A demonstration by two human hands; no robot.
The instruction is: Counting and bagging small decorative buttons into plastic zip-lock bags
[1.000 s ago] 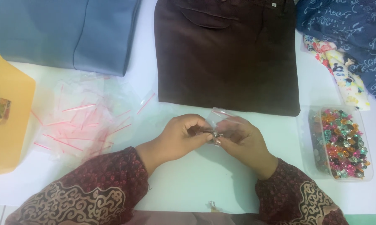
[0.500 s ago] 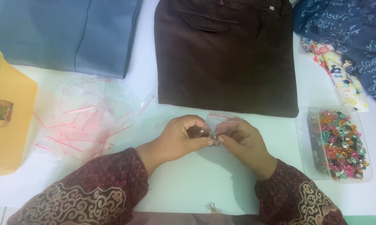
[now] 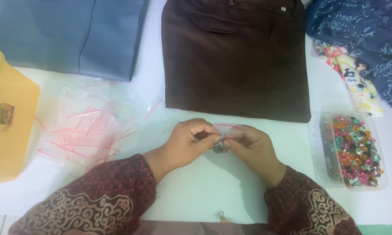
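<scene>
Seen from above, a left hand point(image 3: 188, 141) and a right hand point(image 3: 252, 147) meet over a white surface point(image 3: 213, 187), each grip pinching a small clear bag point(image 3: 230, 131) with a red seal strip and some small beads point(image 3: 220, 147) in it. The bag looks light, thin and slippery, best held by its top edge. Loose empty bags point(image 3: 87, 124) lie left; a clear tub of coloured beads point(image 3: 352, 150) sits right; folded brown trousers point(image 3: 237, 56) lie beyond.
</scene>
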